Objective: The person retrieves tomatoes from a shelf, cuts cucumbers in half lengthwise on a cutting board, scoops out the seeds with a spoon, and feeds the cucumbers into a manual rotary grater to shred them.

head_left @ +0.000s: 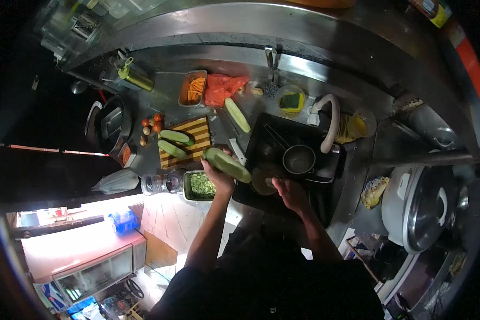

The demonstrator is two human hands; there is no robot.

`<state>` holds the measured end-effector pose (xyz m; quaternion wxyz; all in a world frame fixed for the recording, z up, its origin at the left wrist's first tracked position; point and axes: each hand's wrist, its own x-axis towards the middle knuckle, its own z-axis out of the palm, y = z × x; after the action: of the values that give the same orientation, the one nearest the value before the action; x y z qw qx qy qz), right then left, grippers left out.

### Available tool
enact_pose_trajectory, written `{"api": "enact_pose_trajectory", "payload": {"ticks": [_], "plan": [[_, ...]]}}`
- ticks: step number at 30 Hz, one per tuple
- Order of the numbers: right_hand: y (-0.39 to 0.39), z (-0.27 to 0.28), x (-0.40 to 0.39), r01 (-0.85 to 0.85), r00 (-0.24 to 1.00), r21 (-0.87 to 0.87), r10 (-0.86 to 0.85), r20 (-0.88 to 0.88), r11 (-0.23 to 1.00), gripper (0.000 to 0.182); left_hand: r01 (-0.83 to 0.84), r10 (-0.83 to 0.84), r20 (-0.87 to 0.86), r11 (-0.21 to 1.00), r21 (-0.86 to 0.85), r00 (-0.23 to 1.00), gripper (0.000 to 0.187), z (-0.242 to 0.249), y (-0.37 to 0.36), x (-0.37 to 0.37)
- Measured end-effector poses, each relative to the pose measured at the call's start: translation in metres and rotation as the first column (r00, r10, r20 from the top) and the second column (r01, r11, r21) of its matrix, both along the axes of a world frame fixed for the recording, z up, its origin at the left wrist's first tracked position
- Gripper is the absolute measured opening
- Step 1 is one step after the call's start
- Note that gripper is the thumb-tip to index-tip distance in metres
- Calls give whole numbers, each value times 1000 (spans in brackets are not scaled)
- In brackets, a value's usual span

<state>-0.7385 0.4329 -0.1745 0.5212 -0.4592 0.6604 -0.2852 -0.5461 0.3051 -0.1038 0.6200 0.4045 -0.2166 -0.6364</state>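
Observation:
My left hand (217,175) grips a pale green cucumber (229,164) and holds it over the near left edge of the dark sink (261,130). My right hand (288,191) is lower in the sink near its front rim, fingers curled beside a round dish; whether it holds something is unclear. Two more cucumbers (173,141) lie on a striped wooden cutting board (197,130). Another cucumber (237,114) rests on the counter behind the board. A small pan (298,159) sits in the sink.
A metal tray of green cut pieces (200,185) stands by my left hand, next to a glass jar (157,184). A tray of carrot sticks (193,88), a red bag (221,88), small tomatoes (152,122), a white faucet hose (328,120) and a rice cooker (421,205) surround the sink.

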Motion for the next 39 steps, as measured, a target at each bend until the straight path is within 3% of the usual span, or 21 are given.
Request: {"api": "enact_pose_trajectory", "payload": {"ticks": [3,5,8,9,12,13,14,15,16,18,19,20,22,23,26,28,30,33,35,38,39], "plan": [[-6,5,0,65,909,109,-104,403,992,35,-39,38,-73,999,-5,997,68,4,-1,-9],[-26,87,21,199,791,86,-212,574,976,29,9,4,-132,995,101,991,67,-14,0,-5],[-28,33,43,193,671,-21,-116,732,981,31,67,-34,-195,984,165,980,67,-31,8,4],[-30,17,45,113,634,31,-96,767,993,29,81,-44,-213,982,169,976,67,-33,10,6],[-38,4,47,99,566,98,-137,813,990,16,27,-13,-40,925,379,999,73,-28,17,6],[-46,-4,44,86,718,50,-97,689,995,14,68,-117,87,897,436,989,78,-57,19,20],[-55,-22,37,66,841,0,-55,538,998,14,126,-169,62,892,435,984,74,-45,26,20],[-67,-45,36,37,930,-49,-16,367,998,16,130,-229,196,899,417,953,73,-60,35,29],[-86,-74,45,165,758,34,-149,635,986,28,134,-280,329,906,402,902,74,-76,43,39],[-127,-66,56,169,794,76,-181,580,983,30,170,-324,486,927,335,812,64,-47,60,41],[-143,-62,65,200,797,-71,-120,591,977,32,175,-327,471,925,338,819,59,-54,71,46],[-162,-73,70,196,865,-130,-108,491,972,31,213,-342,460,927,310,820,54,-35,77,48],[-201,-110,83,249,847,-188,-120,517,950,32,268,-415,428,893,362,803,49,-45,93,65],[-213,-104,85,65,997,-329,-53,48,942,24,286,-437,397,877,386,807,48,-45,102,73],[-213,-45,123,-9,920,-642,-245,-307,767,25,304,-468,327,843,443,821,46,-46,123,101],[-223,-63,147,-110,944,-445,-46,-326,889,45,275,-452,298,831,483,841,45,-54,136,117],[-241,-63,185,-274,952,-277,219,-216,921,49,230,-397,287,849,476,872,44,-51,144,127],[-276,-55,250,-408,906,-547,251,-341,731,52,181,-337,278,867,465,900,44,-35,149,138],[-299,-66,281,-549,798,-512,234,-555,661,54,155,-326,331,878,452,886,44,-30,151,143],[-322,-92,304,-516,848,-473,349,-399,714,51,116,-302,426,905,409,853,43,-25,153,148],[-320,-67,303,-534,804,-354,332,-493,768,44,100,-292,458,912,398,840,42,-25,153,149]]}}
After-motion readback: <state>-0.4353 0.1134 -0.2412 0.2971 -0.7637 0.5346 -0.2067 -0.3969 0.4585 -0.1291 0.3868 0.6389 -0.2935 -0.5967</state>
